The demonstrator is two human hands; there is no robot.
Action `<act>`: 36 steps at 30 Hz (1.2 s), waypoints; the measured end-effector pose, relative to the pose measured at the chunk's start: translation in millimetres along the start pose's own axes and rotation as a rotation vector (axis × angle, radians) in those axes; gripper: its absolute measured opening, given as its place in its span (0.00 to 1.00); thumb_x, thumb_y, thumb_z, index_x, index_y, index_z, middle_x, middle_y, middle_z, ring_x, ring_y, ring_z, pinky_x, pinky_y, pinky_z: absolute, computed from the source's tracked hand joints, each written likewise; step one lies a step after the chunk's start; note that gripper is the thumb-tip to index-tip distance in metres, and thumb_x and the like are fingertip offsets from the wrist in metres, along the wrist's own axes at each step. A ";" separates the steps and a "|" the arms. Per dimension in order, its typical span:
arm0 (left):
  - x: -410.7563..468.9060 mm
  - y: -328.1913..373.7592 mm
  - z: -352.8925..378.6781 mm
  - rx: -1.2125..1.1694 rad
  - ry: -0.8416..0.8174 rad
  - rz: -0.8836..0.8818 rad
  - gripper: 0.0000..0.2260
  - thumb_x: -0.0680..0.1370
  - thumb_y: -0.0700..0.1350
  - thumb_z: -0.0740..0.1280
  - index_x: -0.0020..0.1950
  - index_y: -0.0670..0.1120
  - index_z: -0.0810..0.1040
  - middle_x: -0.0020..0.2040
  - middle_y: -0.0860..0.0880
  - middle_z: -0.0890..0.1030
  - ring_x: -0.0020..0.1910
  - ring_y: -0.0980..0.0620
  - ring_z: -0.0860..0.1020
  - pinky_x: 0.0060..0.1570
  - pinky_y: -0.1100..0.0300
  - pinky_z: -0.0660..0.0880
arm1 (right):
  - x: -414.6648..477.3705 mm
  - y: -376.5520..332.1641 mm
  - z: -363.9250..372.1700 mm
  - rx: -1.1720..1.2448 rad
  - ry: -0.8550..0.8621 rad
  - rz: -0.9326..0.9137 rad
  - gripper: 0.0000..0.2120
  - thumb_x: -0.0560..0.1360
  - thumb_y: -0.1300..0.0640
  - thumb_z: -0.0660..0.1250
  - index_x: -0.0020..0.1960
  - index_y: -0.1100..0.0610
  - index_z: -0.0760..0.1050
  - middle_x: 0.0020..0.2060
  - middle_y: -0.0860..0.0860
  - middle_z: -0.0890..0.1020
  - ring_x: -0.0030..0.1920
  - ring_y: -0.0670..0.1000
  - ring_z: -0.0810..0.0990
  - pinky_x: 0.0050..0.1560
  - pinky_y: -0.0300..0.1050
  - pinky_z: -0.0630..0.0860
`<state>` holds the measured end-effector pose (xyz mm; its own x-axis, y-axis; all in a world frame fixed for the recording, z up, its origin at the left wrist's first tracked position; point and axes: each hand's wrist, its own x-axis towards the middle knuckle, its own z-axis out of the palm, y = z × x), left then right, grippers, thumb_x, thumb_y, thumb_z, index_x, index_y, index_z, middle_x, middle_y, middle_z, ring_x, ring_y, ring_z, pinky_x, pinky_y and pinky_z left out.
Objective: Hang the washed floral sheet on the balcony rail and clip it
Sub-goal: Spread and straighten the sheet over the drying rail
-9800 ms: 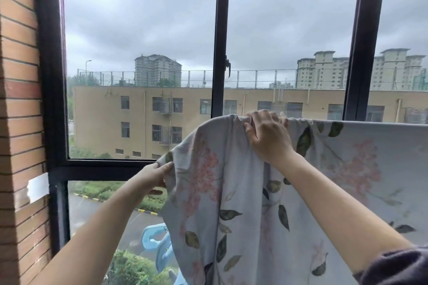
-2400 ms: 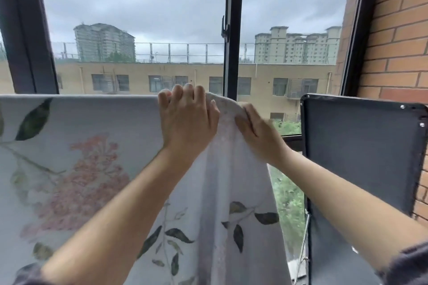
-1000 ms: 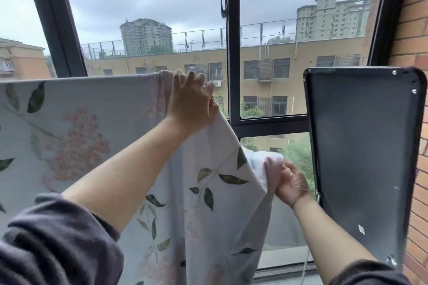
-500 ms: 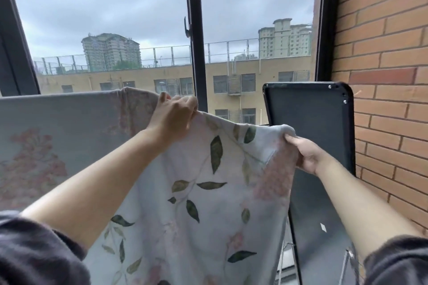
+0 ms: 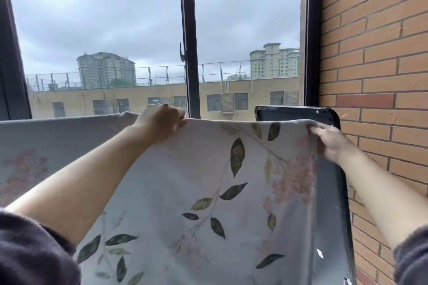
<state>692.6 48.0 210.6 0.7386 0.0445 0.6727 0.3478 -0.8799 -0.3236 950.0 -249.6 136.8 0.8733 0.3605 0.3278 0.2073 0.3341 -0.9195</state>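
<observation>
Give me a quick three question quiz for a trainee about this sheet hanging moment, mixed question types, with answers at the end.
1. True or false: both hands grip the floral sheet's top edge.
2. Which hand holds the sheet's end corner? A) left hand B) right hand
3. What stands behind that corner, beside the brick wall?

Key:
1. True.
2. B.
3. A dark panel with rounded corners.
</observation>
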 end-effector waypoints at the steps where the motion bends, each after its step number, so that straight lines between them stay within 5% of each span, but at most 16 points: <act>1: -1.5 -2.8 2.2 0.003 0.016 -0.016 0.10 0.81 0.49 0.57 0.46 0.46 0.74 0.42 0.45 0.80 0.40 0.44 0.78 0.36 0.58 0.65 | -2.2 1.0 -1.5 -0.011 -0.076 0.018 0.22 0.78 0.63 0.59 0.33 0.50 0.84 0.30 0.46 0.84 0.29 0.43 0.81 0.32 0.37 0.78; 5: -3.2 -3.7 5.8 -0.014 0.064 -0.069 0.10 0.81 0.48 0.57 0.48 0.45 0.75 0.44 0.42 0.82 0.43 0.42 0.80 0.37 0.57 0.66 | -4.7 -2.2 -5.6 -0.190 -0.114 0.019 0.05 0.72 0.60 0.69 0.38 0.54 0.80 0.29 0.44 0.82 0.28 0.42 0.80 0.28 0.35 0.77; 12: -3.6 2.8 9.0 0.034 0.084 -0.017 0.10 0.81 0.48 0.57 0.48 0.45 0.75 0.44 0.44 0.82 0.42 0.44 0.80 0.36 0.58 0.65 | -5.4 -14.5 -14.7 -0.636 -0.101 0.020 0.03 0.76 0.64 0.65 0.46 0.58 0.77 0.35 0.51 0.79 0.34 0.47 0.78 0.35 0.40 0.77; 14: -3.3 1.9 10.9 0.040 0.097 -0.013 0.10 0.81 0.48 0.57 0.48 0.45 0.75 0.43 0.44 0.82 0.42 0.43 0.80 0.36 0.58 0.65 | -8.5 -17.6 -13.8 -0.528 -0.140 0.088 0.07 0.77 0.66 0.61 0.48 0.58 0.77 0.34 0.51 0.81 0.33 0.48 0.80 0.40 0.43 0.78; 19: -5.3 -2.0 15.7 0.056 0.122 -0.020 0.09 0.80 0.48 0.58 0.48 0.46 0.76 0.43 0.44 0.82 0.42 0.42 0.80 0.36 0.57 0.65 | -25.6 -2.4 -5.1 -0.124 -0.220 0.398 0.08 0.77 0.67 0.61 0.48 0.61 0.78 0.32 0.53 0.83 0.30 0.47 0.82 0.35 0.40 0.80; 22: -7.3 -1.0 16.0 0.055 0.118 -0.018 0.10 0.80 0.48 0.58 0.49 0.46 0.76 0.44 0.44 0.82 0.43 0.42 0.80 0.36 0.57 0.65 | -38.8 28.7 9.2 -0.191 -0.305 0.643 0.07 0.77 0.57 0.62 0.42 0.54 0.77 0.33 0.49 0.83 0.36 0.47 0.82 0.49 0.50 0.73; 25: -9.7 1.5 15.7 0.069 0.121 -0.006 0.10 0.80 0.49 0.58 0.48 0.46 0.76 0.44 0.44 0.83 0.42 0.42 0.80 0.36 0.57 0.65 | -48.2 59.1 25.6 -0.115 -0.356 0.691 0.08 0.76 0.49 0.63 0.46 0.53 0.76 0.40 0.50 0.83 0.43 0.49 0.83 0.54 0.53 0.71; 29: -12.2 -0.9 15.8 0.067 0.117 0.015 0.10 0.80 0.48 0.59 0.47 0.45 0.76 0.41 0.45 0.83 0.39 0.44 0.80 0.35 0.58 0.66 | -46.5 73.5 45.3 0.042 -0.278 0.670 0.04 0.73 0.63 0.68 0.48 0.60 0.76 0.38 0.57 0.85 0.31 0.48 0.83 0.33 0.41 0.80; 31: -13.8 -2.3 14.6 0.065 0.129 0.019 0.10 0.80 0.48 0.59 0.47 0.45 0.77 0.40 0.45 0.83 0.38 0.44 0.80 0.36 0.58 0.66 | -48.2 80.7 53.7 -0.033 -0.310 0.732 0.06 0.72 0.63 0.69 0.48 0.60 0.76 0.43 0.59 0.84 0.32 0.49 0.83 0.32 0.41 0.79; 36: -18.1 4.3 10.7 0.041 0.140 0.010 0.10 0.80 0.48 0.59 0.48 0.45 0.77 0.42 0.44 0.83 0.41 0.43 0.80 0.38 0.57 0.63 | -67.8 128.0 76.0 -0.370 -0.342 0.807 0.15 0.77 0.47 0.64 0.61 0.51 0.72 0.56 0.55 0.77 0.52 0.53 0.77 0.54 0.48 0.71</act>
<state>687.0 48.5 189.9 0.6551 -0.0335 0.7548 0.3660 -0.8599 -0.3558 883.9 -165.0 13.4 0.6492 0.6170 -0.4448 -0.2244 -0.4034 -0.8871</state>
